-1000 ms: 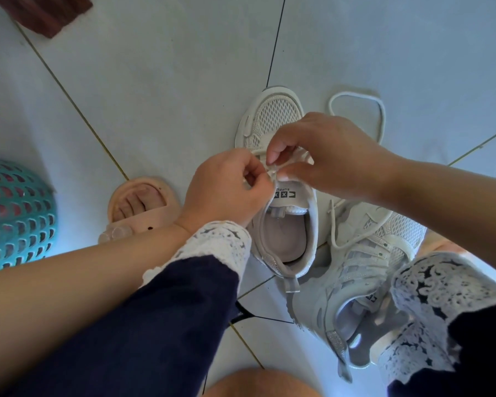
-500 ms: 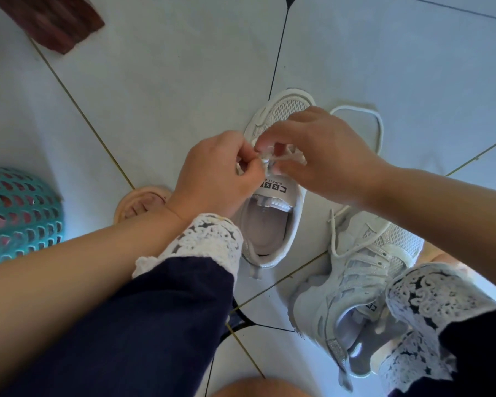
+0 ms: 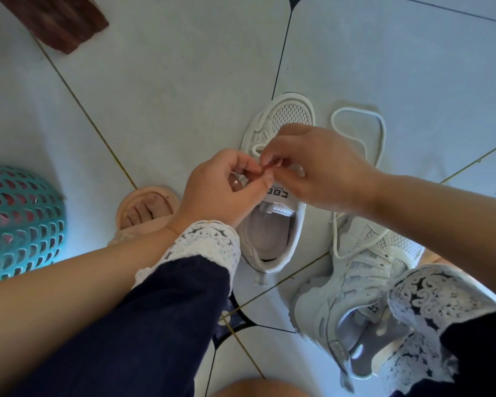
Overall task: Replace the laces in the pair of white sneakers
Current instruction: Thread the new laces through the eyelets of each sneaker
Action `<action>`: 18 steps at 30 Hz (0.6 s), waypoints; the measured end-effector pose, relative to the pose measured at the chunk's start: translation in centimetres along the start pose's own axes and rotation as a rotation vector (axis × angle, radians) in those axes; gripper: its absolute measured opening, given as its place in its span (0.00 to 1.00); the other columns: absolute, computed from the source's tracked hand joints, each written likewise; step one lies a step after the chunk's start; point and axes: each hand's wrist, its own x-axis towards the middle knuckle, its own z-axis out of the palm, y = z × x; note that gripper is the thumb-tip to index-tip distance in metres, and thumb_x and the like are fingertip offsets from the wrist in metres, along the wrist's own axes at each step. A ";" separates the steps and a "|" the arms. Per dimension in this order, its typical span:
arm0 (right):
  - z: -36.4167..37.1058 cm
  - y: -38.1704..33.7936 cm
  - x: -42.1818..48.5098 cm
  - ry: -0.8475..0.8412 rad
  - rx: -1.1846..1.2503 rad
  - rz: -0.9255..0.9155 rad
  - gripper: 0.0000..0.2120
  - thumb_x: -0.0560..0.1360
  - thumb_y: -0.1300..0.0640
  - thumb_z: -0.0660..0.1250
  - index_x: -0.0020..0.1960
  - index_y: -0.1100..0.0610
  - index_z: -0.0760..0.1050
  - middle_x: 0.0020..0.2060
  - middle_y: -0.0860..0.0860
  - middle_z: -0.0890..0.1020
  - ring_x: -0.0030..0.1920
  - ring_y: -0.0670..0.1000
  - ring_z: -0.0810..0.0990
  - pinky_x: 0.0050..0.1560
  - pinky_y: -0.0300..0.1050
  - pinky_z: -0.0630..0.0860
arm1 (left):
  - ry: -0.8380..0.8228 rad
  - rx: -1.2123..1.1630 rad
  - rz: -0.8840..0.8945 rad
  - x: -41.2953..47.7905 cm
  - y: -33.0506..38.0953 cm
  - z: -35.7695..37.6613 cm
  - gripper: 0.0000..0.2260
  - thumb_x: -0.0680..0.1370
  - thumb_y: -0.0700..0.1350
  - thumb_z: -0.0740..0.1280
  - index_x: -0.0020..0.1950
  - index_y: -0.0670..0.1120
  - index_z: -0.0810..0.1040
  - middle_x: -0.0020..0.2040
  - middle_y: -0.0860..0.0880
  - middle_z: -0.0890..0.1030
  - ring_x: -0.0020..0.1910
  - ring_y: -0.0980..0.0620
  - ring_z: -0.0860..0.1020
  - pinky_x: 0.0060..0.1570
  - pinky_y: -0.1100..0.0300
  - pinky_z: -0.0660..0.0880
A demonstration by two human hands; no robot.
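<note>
while both hands meet above the upright sneaker (image 3: 281,118), which stands on the tiled floor (image 3: 184,96) with its toe pointing away, the left hand (image 3: 221,184) is curled tight, thumb and forefinger pinching the white lace (image 3: 257,147) just over the tongue. the right hand (image 3: 312,164) pinches the same lace from the other side, its fingertips touching the left's. the shoe's opening shows a pale insole (image 3: 269,233). just beside it on the right, the second sneaker (image 3: 355,282) lies tilted on its side, its opening partly hidden by a lace-trimmed trouser cuff (image 3: 430,305). a loose lace (image 3: 381,124) runs from it and loops on the tiles. at the left edge a teal mesh basket (image 3: 20,224) holds something pink and red, seen only through the holes. a foot in a pink sandal (image 3: 143,207) rests near the left wrist.
</note>
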 end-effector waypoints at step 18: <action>-0.1 -1.1 -0.7 0.207 -0.340 -0.399 0.10 0.75 0.58 0.61 0.46 0.60 0.80 0.40 0.55 0.81 0.37 0.57 0.79 0.40 0.50 0.76 | 0.090 0.206 0.075 0.5 -0.3 2.3 0.16 0.68 0.43 0.70 0.32 0.55 0.64 0.28 0.58 0.69 0.29 0.66 0.70 0.33 0.76 0.66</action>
